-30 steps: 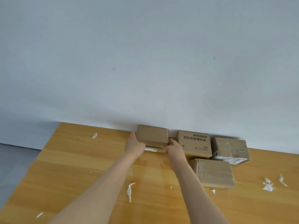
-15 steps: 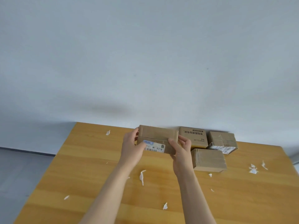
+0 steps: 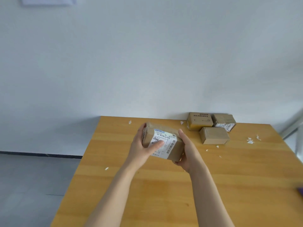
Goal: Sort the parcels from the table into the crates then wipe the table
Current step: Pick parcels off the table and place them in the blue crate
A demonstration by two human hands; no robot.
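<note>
Hands clasp a labelled parcel (image 3: 166, 138) above the counter (image 3: 164, 202). The left hand (image 3: 142, 148) curls round one end with its thumb across the shipping label, and the right hand (image 3: 188, 154) cups the opposite end from beneath. Three more parcels (image 3: 214, 137) sit grouped at the counter's far right by the wall (image 3: 147, 63), well apart from the one held. Paper scraps (image 3: 250, 140) litter the wood. No crate is in view. Sorting appears only partly done, with those three to go and the wiping not yet begun.
</note>
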